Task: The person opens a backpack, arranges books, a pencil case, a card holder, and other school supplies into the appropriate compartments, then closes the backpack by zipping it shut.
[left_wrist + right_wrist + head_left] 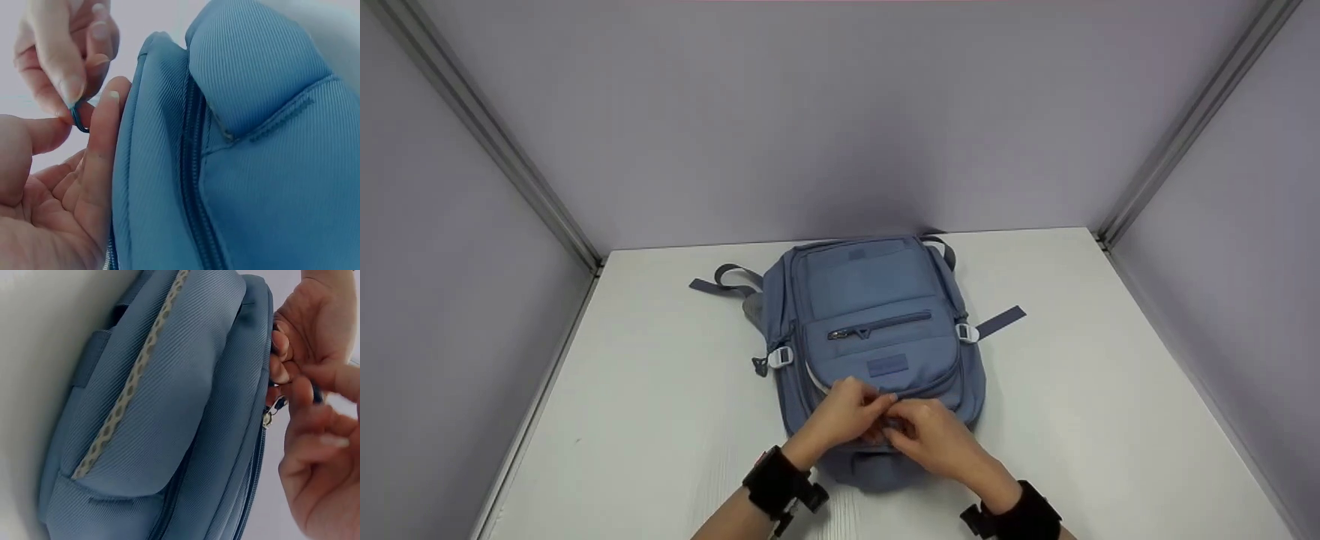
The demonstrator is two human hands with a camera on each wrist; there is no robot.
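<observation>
A blue backpack point(874, 337) lies flat at the centre of the white table point(660, 420), its top end at 6 o'clock toward the person. Both hands meet there: the left hand point(844, 416) and right hand point(934, 435) pinch zipper pull loops point(79, 115) on the main zipper point(191, 185). Judgement: draw each pull steadily along the teeth, keeping fabric taut and clear of the slider point(271, 413).
</observation>
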